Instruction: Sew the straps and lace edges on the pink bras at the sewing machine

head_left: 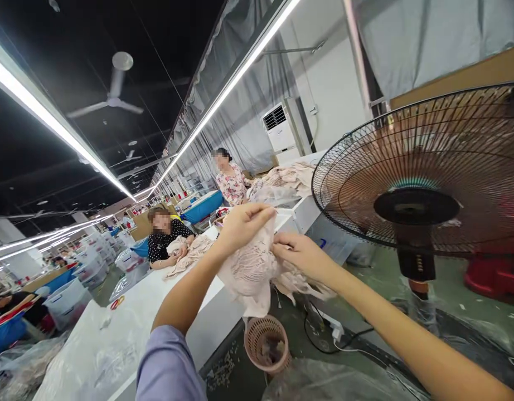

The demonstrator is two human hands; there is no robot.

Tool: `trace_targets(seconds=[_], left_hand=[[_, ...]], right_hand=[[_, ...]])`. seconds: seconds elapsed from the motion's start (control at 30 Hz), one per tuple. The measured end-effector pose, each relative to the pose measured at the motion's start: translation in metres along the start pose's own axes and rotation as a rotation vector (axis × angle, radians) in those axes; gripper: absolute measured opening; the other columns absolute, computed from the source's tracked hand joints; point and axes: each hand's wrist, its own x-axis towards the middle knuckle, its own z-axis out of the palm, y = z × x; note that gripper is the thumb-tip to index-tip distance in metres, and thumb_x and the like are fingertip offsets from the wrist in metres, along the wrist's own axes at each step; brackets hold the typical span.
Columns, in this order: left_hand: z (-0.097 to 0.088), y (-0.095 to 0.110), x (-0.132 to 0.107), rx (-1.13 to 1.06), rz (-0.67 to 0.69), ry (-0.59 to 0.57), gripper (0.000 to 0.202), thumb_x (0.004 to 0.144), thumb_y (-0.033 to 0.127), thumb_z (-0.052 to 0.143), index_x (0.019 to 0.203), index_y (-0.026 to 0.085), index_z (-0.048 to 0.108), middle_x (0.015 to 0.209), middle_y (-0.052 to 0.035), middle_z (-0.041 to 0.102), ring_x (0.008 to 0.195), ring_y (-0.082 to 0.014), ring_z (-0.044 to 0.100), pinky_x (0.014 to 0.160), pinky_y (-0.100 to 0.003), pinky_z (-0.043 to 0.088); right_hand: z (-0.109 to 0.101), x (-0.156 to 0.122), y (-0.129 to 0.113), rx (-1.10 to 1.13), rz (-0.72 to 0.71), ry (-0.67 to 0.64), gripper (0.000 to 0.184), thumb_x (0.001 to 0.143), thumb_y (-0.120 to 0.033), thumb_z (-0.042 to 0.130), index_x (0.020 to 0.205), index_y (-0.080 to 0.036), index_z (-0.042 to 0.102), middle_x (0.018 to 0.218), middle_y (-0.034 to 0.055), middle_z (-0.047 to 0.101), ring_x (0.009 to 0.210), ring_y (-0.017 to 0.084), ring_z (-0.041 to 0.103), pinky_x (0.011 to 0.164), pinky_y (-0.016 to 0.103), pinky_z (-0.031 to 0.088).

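Observation:
Both my hands hold up a pale pink lace garment [251, 270] in front of me. My left hand [242, 223] is closed, pinching the cloth at its top edge. My right hand [302, 255] is closed too, gripping the same garment a little lower on its right side. The fabric hangs down between them over the edge of the long white table [156, 301].
A big standing fan [424, 167] spins close on the right. A small pink basket [266, 342] and a cable with a power strip [332, 328] lie on the floor below. Two people work at the table further along, beside a fabric pile [288, 177]. Red scissors [117, 302] lie on the table.

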Motion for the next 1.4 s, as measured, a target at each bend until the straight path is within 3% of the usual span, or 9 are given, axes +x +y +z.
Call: trace_targets(seconds=[0.23, 0.37, 0.53, 0.73, 0.93, 1.03, 1.13, 1.23, 1.4], left_hand=[[-0.054, -0.011, -0.013, 0.153, -0.036, 0.133, 0.026, 0.094, 0.036, 0.057, 0.082, 0.018, 0.071, 0.080, -0.0010, 0.071, 0.078, -0.0163, 0.063, 0.075, -0.027, 0.047], [-0.081, -0.019, -0.026, 0.176, -0.080, 0.217, 0.026, 0.092, 0.039, 0.059, 0.085, 0.018, 0.071, 0.083, -0.0015, 0.070, 0.080, -0.0164, 0.062, 0.075, -0.027, 0.046], [-0.085, -0.021, -0.041, 0.204, -0.129, 0.135, 0.025, 0.092, 0.035, 0.060, 0.081, 0.016, 0.071, 0.075, 0.0000, 0.066, 0.073, -0.0142, 0.057, 0.070, -0.025, 0.043], [-0.077, -0.012, -0.045, 0.160, -0.085, 0.094, 0.022, 0.092, 0.027, 0.059, 0.082, 0.013, 0.072, 0.071, 0.0009, 0.060, 0.069, -0.0121, 0.054, 0.068, -0.024, 0.038], [-0.086, 0.001, -0.046, 0.179, -0.082, 0.050, 0.024, 0.091, 0.029, 0.058, 0.076, 0.014, 0.069, 0.070, 0.0018, 0.060, 0.067, -0.0120, 0.052, 0.066, -0.024, 0.038], [-0.076, -0.008, -0.047, 0.064, -0.114, 0.056, 0.030, 0.091, 0.037, 0.058, 0.073, 0.014, 0.066, 0.069, 0.0017, 0.059, 0.068, -0.0125, 0.052, 0.068, -0.025, 0.039], [-0.054, -0.036, -0.058, -0.266, -0.271, 0.033, 0.035, 0.088, 0.050, 0.063, 0.081, 0.015, 0.067, 0.075, 0.0003, 0.063, 0.071, -0.0134, 0.055, 0.070, -0.025, 0.042], [-0.021, -0.072, -0.080, -0.682, -0.561, -0.212, 0.053, 0.076, 0.068, 0.069, 0.085, 0.016, 0.067, 0.079, -0.0055, 0.069, 0.072, -0.0175, 0.061, 0.070, -0.030, 0.048], [0.049, -0.111, -0.109, -0.813, -0.584, -0.380, 0.065, 0.056, 0.074, 0.079, 0.078, 0.014, 0.067, 0.086, -0.0158, 0.072, 0.082, -0.0269, 0.068, 0.080, -0.041, 0.053]], right_hand=[[0.063, -0.020, 0.026, 0.079, 0.076, -0.274, 0.034, 0.089, -0.047, 0.056, 0.083, -0.017, 0.071, 0.083, 0.0053, 0.066, 0.080, 0.021, 0.060, 0.075, 0.030, 0.043], [0.082, -0.033, 0.035, 0.117, 0.090, -0.384, 0.035, 0.087, -0.048, 0.060, 0.083, -0.016, 0.073, 0.084, 0.0054, 0.070, 0.080, 0.020, 0.061, 0.073, 0.029, 0.043], [0.075, -0.013, 0.000, 0.114, 0.128, -0.129, 0.044, 0.088, -0.056, 0.057, 0.078, -0.014, 0.070, 0.078, 0.0041, 0.067, 0.076, 0.019, 0.056, 0.071, 0.029, 0.039], [0.062, 0.044, -0.068, 0.218, -0.051, 0.114, 0.048, 0.091, -0.056, 0.059, 0.064, -0.017, 0.051, 0.065, -0.0024, 0.047, 0.066, 0.013, 0.045, 0.066, 0.026, 0.032], [0.067, 0.037, -0.072, 0.182, -0.023, -0.076, 0.039, 0.087, -0.051, 0.064, 0.070, -0.016, 0.061, 0.068, -0.0012, 0.053, 0.065, 0.013, 0.045, 0.063, 0.026, 0.031], [0.071, 0.020, -0.055, 0.132, 0.013, -0.159, 0.045, 0.085, -0.057, 0.063, 0.066, -0.016, 0.058, 0.064, -0.0018, 0.049, 0.063, 0.014, 0.042, 0.061, 0.026, 0.030], [0.063, 0.003, -0.034, 0.143, 0.099, -0.048, 0.050, 0.087, -0.064, 0.056, 0.068, -0.018, 0.054, 0.064, -0.0012, 0.050, 0.063, 0.015, 0.043, 0.059, 0.026, 0.032], [0.041, -0.008, -0.015, 0.167, 0.183, 0.108, 0.049, 0.086, -0.065, 0.053, 0.077, -0.018, 0.059, 0.073, 0.0015, 0.059, 0.067, 0.017, 0.048, 0.061, 0.026, 0.036], [0.001, -0.010, 0.004, 0.116, 0.200, 0.277, 0.044, 0.086, -0.061, 0.056, 0.077, -0.018, 0.058, 0.075, 0.0014, 0.060, 0.071, 0.016, 0.051, 0.065, 0.025, 0.040]])
